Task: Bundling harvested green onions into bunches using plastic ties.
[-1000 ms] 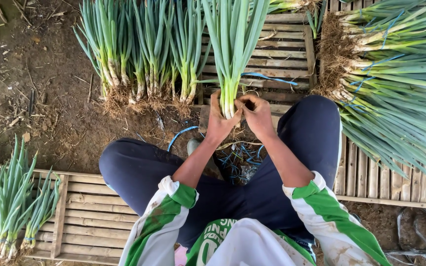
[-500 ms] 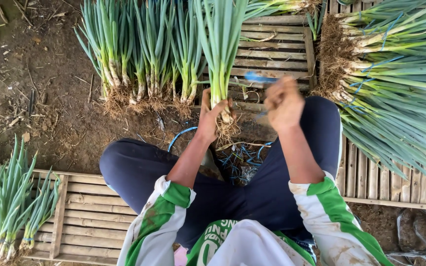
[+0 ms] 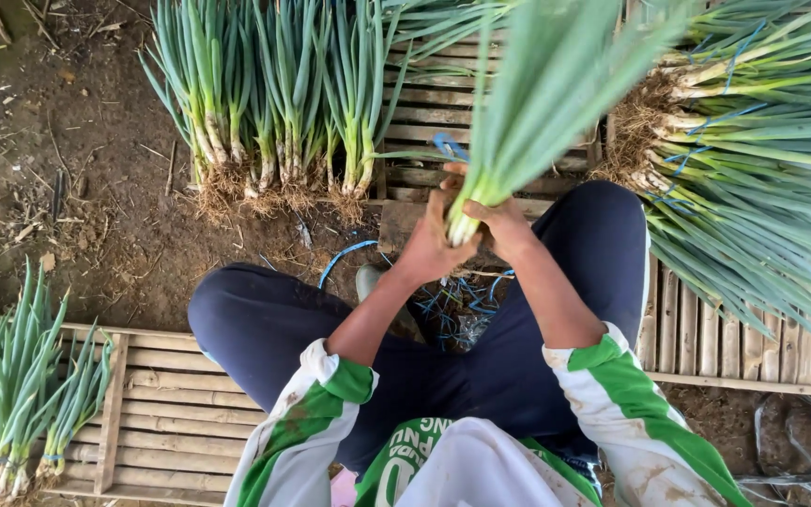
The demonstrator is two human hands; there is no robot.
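both hands meet above the lap: the left hand [image 3: 432,246] and the right hand [image 3: 502,222] are clenched round the pale base of a bunch of green onions [image 3: 542,103], leaves fanning away, over the near edge of the wooden slat pallet [image 3: 706,343].

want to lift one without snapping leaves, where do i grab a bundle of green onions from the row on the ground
Grip a bundle at the pale firm stalks just above the roots, coming from the near side. The roots point toward the person, and the leaves fan away, soft and loose.
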